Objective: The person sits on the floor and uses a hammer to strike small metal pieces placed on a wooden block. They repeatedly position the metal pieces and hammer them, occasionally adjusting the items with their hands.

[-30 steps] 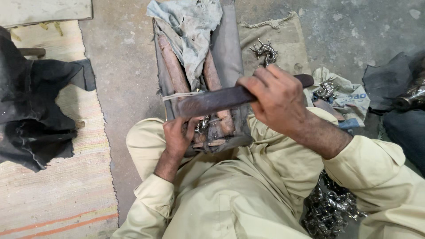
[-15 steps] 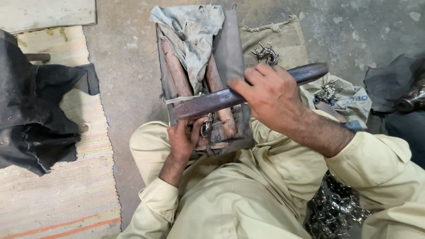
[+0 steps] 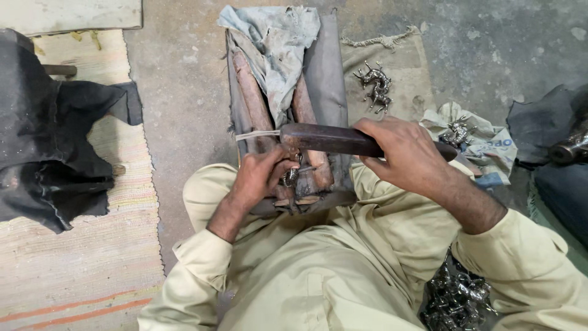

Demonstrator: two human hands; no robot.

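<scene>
Seated on the concrete floor (image 3: 184, 122) with a wooden block (image 3: 278, 122) in the upper middle of the frame, draped with a grey rag (image 3: 275, 43); woven mat (image 3: 73, 257) at lower left, black cloth (image 3: 49, 141) at far left, burlap sheet (image 3: 392, 73) at upper right.

Best done, by the look of it, with the long dark file (image 3: 337, 140) kept level and square across the block, strokes even, pressure light enough not to twist the work loose.

Right hand (image 3: 407, 158), centre right: fingers (image 3: 373, 132) curled tight round the file, fully closed on it.

Left hand (image 3: 260, 178), centre: fingers (image 3: 283, 167) pressed together, pinching a small metal piece (image 3: 291, 176) against the block just under the file's tip; exact shape too small to tell.

Small metal figures (image 3: 375, 86) on the burlap; more heaped (image 3: 456, 297) at lower right.
</scene>
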